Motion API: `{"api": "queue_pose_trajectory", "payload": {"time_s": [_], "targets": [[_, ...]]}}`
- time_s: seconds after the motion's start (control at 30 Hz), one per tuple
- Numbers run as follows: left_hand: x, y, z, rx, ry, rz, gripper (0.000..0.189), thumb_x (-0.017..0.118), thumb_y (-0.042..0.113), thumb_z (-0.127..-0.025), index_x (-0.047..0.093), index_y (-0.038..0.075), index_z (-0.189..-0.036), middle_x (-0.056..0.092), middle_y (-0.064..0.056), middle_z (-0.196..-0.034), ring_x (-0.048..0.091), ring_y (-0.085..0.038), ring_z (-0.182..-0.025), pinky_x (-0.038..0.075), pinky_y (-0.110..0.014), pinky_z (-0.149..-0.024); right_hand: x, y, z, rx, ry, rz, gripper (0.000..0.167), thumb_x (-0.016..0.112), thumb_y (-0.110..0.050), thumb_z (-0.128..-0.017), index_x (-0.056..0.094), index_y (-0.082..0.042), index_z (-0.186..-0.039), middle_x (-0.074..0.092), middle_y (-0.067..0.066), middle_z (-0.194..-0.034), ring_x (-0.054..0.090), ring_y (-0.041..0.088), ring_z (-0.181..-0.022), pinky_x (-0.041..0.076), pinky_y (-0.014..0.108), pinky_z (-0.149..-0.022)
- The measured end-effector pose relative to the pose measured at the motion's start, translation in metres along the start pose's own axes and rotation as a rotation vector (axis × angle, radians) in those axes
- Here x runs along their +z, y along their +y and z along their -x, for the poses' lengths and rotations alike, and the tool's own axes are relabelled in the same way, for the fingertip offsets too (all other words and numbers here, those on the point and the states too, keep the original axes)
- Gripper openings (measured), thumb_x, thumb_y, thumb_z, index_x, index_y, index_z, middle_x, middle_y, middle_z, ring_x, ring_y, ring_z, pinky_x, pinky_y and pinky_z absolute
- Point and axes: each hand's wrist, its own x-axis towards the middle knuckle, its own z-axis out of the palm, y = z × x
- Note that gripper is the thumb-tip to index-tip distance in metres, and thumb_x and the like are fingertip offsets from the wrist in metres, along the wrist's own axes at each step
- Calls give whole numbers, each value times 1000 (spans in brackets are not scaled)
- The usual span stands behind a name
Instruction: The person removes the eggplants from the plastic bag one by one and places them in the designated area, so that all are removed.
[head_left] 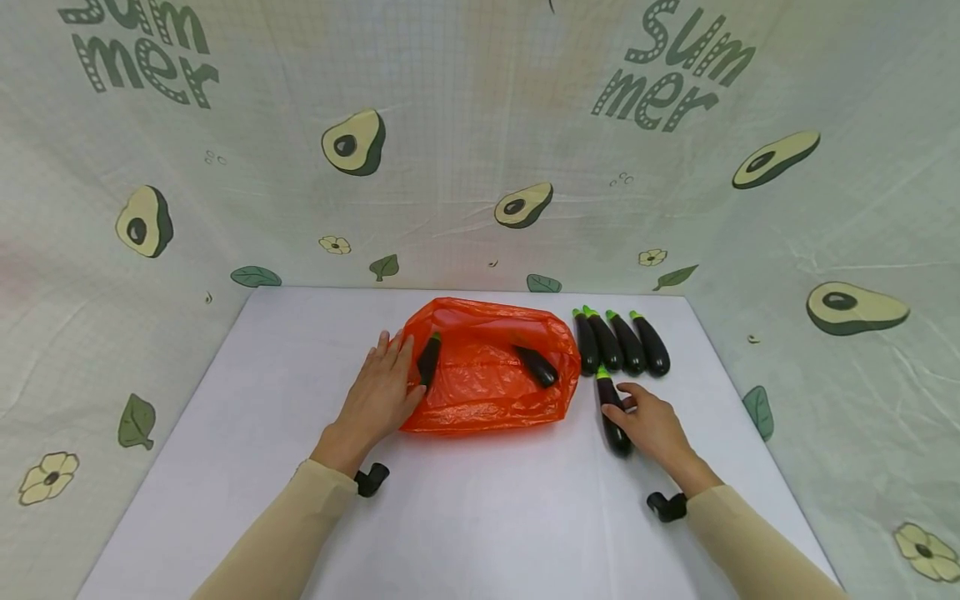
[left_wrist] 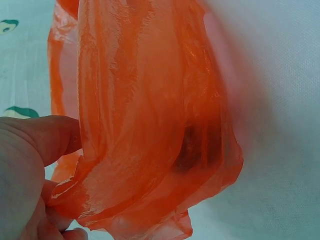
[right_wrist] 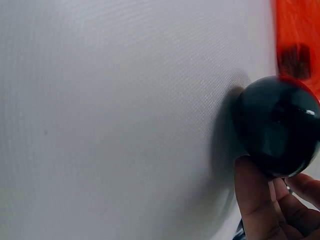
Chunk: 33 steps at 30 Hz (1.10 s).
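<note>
An orange-red plastic bag [head_left: 480, 412] lies with its mouth spread wide. Two dark eggplants show inside it, one eggplant [head_left: 428, 360] at the left and another eggplant [head_left: 537, 367] at the right. My left hand [head_left: 378, 387] holds the bag's left rim, its thumb and fingers on either side of the plastic [left_wrist: 135, 110]. To the right of the bag, my right hand [head_left: 654, 423] grips a single eggplant [head_left: 617, 435] with a green stem end. That eggplant's rounded end [right_wrist: 277, 125] is large in the right wrist view, with fingers against its side.
Several eggplants [head_left: 632, 346] lie side by side at the back right, close to the bag's right edge. The white table [head_left: 480, 517] ends at a cloth backdrop [head_left: 450, 242] printed with avocados, leaves and flowers.
</note>
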Motion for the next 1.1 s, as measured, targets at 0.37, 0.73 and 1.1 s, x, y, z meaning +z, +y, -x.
{"api": "queue_pose_trajectory", "payload": {"time_s": [0.37, 0.73, 1.1], "targets": [[-1, 2, 1, -6, -6, 8, 88, 75, 30, -97, 29, -4, -164, 27, -25, -171, 15, -45, -162, 22, -60, -129, 4, 2, 0, 3, 18, -10, 64, 68, -41, -101, 54, 3, -145, 70, 27, -124, 71, 38, -103, 61, 51, -85], [-1, 1, 1, -4, -1, 7, 88, 75, 30, -98, 28, -4, -164, 26, -25, -172, 14, -45, -162, 21, -59, -129, 6, 5, 0, -39, 56, 1, 66, 71, -43, -100, 57, 5, -143, 70, 26, -124, 69, 35, -103, 60, 52, -87], [-2, 2, 3, 21, 20, 18, 87, 74, 30, -98, 28, -5, -164, 26, -25, -172, 14, -45, -162, 21, -60, -129, -1, -23, -1, -174, 250, -6, 59, 71, -33, -101, 56, 4, -144, 65, 26, -127, 62, 41, -111, 58, 56, -90]]}}
